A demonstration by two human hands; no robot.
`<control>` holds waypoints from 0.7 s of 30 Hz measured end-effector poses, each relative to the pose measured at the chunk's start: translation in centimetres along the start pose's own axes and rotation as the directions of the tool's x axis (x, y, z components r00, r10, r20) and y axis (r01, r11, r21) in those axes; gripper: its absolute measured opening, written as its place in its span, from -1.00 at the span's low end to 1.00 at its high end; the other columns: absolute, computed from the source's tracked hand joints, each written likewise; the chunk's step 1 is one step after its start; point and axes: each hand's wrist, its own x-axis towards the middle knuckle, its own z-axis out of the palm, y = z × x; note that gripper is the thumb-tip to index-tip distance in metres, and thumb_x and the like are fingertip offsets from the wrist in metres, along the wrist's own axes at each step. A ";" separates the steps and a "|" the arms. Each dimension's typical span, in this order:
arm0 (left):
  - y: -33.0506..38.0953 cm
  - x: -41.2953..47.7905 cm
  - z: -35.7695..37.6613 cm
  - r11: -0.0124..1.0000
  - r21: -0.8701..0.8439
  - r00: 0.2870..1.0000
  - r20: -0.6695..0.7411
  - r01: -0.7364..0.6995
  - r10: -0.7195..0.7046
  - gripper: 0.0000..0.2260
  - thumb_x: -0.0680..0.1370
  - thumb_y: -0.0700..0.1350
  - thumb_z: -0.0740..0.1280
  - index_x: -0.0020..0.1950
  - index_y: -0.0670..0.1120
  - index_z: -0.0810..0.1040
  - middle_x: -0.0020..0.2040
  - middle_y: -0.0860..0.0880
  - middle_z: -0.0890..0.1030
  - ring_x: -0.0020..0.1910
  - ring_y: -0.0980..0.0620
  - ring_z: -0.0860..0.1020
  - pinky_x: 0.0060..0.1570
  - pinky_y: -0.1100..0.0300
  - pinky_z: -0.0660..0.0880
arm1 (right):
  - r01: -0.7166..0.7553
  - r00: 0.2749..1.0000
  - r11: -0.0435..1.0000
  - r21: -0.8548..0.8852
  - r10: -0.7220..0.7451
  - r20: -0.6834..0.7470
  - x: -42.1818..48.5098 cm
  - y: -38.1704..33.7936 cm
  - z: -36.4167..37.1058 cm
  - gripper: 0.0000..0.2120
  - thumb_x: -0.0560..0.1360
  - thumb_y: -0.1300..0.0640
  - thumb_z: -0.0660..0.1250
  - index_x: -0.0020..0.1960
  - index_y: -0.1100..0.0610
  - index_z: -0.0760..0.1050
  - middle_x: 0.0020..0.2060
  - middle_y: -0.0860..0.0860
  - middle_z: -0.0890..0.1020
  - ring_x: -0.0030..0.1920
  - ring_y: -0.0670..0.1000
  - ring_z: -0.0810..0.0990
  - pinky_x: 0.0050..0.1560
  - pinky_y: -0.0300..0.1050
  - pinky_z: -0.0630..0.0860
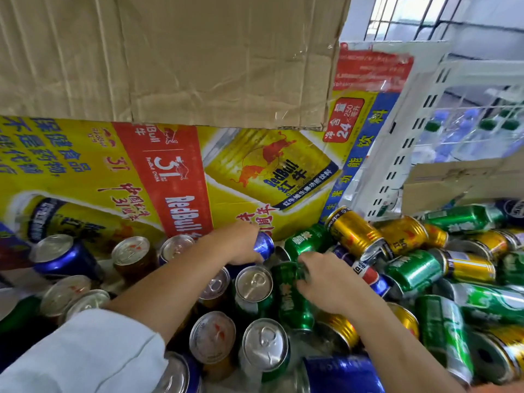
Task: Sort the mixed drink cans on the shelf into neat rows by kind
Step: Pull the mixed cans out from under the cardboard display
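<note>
**Lighting and image quality.** Daylight is entering through the barred window [411, 15] at far right, where the panes are bleaching toward white. Bright, even light is falling across the drink cans [414, 270]. Their silver lids [253, 282] and the gold cans [354, 234] are throwing small glints, and packing tape [309, 52] on the cardboard flap [170, 52] is glaring. Shadow is pooling in the gaps between cans at near left. Wide-angle distortion is bowing the edges of the Red Bull carton [85, 165]. The white sleeve [85, 355] is blurring softly, and the far bottles [453, 131] are reading hazy.
</note>
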 end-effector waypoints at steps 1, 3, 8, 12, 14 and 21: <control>0.1 0.5 0.3 1.000 0.001 1.000 0.024 0.008 -0.008 -0.44 0.45 0.17 0.43 0.29 -0.12 0.38 0.23 -0.12 0.51 0.14 -0.14 0.50 0.07 0.03 0.48 | -0.002 0.999 1.000 0.006 0.001 0.052 -0.2 0.0 0.2 -0.67 0.48 -0.06 0.35 0.16 0.06 0.43 0.06 0.08 0.58 0.05 0.13 0.58 0.01 -0.04 0.53; 0.3 1.1 0.8 1.000 0.011 0.999 0.042 0.017 -0.018 -0.34 0.40 0.18 0.47 0.34 -0.11 0.32 0.24 -0.13 0.51 0.15 -0.15 0.51 0.10 -0.01 0.49 | 0.000 0.989 0.997 0.077 -0.011 0.146 -0.5 0.1 0.3 -0.52 0.40 -0.10 0.42 0.22 0.03 0.38 0.06 0.05 0.60 0.06 0.10 0.58 0.04 -0.02 0.54; 0.5 1.2 0.8 1.000 0.026 1.000 0.011 0.000 0.000 -0.35 0.33 0.14 0.51 0.28 -0.06 0.31 0.20 -0.11 0.52 0.11 -0.15 0.53 0.03 -0.05 0.53 | 0.012 0.969 0.999 0.046 -0.023 0.248 -1.1 0.3 0.7 0.00 0.28 -0.14 0.51 0.51 0.00 -0.01 0.18 0.09 0.57 0.15 0.13 0.58 0.12 0.00 0.51; 0.8 0.3 -1.0 0.998 -0.027 0.997 -0.057 -0.058 0.057 -0.25 0.29 0.07 0.53 0.36 -0.09 0.28 0.17 -0.10 0.50 0.03 -0.09 0.49 -0.12 0.04 0.50 | 0.026 0.963 0.999 -0.021 -0.019 0.269 -1.5 -0.1 1.6 0.18 0.35 -0.17 0.48 0.55 0.01 -0.37 0.31 0.16 0.47 0.24 0.16 0.51 0.20 0.01 0.45; 0.6 -0.2 -1.9 0.994 -0.080 0.992 -0.108 -0.069 0.060 -0.20 0.27 0.06 0.55 0.40 -0.11 0.26 0.19 -0.09 0.49 0.02 -0.08 0.48 -0.13 0.06 0.50 | 0.017 0.958 1.000 0.025 -0.023 0.286 -1.7 -0.1 1.2 0.13 0.41 -0.11 0.46 0.53 -0.02 -0.41 0.30 0.15 0.48 0.25 0.14 0.50 0.20 -0.03 0.43; -1.1 -1.6 -1.2 0.990 -0.142 0.989 -0.149 -0.021 -0.001 -0.29 0.25 0.18 0.57 0.25 -0.05 0.36 0.15 -0.06 0.52 0.00 -0.03 0.48 -0.08 0.04 0.51 | 0.008 0.970 0.979 0.202 -0.057 0.236 -1.7 0.2 1.6 -0.06 0.41 0.16 0.33 0.55 -0.20 -0.19 0.10 0.06 0.58 0.02 0.03 0.57 0.00 -0.13 0.51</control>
